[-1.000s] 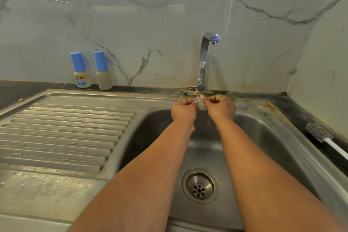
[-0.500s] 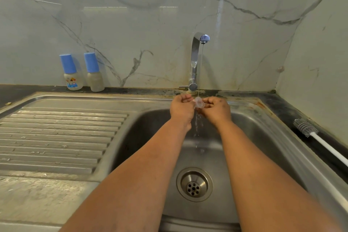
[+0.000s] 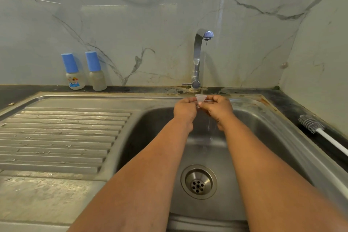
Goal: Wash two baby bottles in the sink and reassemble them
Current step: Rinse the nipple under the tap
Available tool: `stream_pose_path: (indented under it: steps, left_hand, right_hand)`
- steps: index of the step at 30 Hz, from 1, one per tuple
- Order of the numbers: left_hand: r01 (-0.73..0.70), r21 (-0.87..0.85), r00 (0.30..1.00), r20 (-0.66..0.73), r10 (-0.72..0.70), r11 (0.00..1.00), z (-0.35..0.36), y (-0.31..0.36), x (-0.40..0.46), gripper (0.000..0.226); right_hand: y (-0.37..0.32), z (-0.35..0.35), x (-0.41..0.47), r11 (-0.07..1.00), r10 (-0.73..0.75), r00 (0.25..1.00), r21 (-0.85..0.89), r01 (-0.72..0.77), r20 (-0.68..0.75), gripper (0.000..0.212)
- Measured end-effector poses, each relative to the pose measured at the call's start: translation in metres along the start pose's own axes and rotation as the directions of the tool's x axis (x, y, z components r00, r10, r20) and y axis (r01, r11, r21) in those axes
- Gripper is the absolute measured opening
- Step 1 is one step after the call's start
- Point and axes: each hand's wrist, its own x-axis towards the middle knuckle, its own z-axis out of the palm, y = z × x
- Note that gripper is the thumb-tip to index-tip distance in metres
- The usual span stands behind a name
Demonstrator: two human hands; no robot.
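**Fingers pinched on a clear teat under the tap**

The fingers (image 3: 190,100) of both hands are curled and pinched on a small clear silicone teat (image 3: 200,98), which is held between the left hand (image 3: 185,108) and the right hand (image 3: 219,108) over the sink (image 3: 150,130). A thin stream of water is seen falling from the tap (image 3: 199,58) past the teat. Two baby bottles (image 3: 83,71) with blue caps are stood upright against the wall, left of the tap. A bottle brush (image 3: 311,124) is laid on the counter at the right. The drain (image 3: 198,181) is partly framed by both forearms.
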Motion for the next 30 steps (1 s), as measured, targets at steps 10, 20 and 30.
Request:
stream_pose_path:
  steps: [10, 20, 30]
  left_hand:
    - [-0.029, 0.006, 0.999, 0.047, 0.028, 1.0, 0.0, -0.009, -0.002, 0.028]
    - [-0.025, -0.017, 0.999, 0.041, 0.025, 1.0, -0.006, -0.009, -0.007, 0.03]
    - [-0.265, 0.598, 0.963, 0.124, 0.238, 0.756, -0.04, -0.008, -0.024, 0.046]
  right_hand:
    - [0.011, 0.007, 0.005, 0.986, -0.082, 0.993, -0.15, 0.069, -0.087, 0.028]
    - [0.006, 0.011, 0.001, 0.976, -0.105, 0.991, -0.2, 0.086, -0.086, 0.031]
    - [0.007, 0.013, -0.008, 0.932, -0.238, 0.962, -0.31, 0.188, -0.133, 0.027]
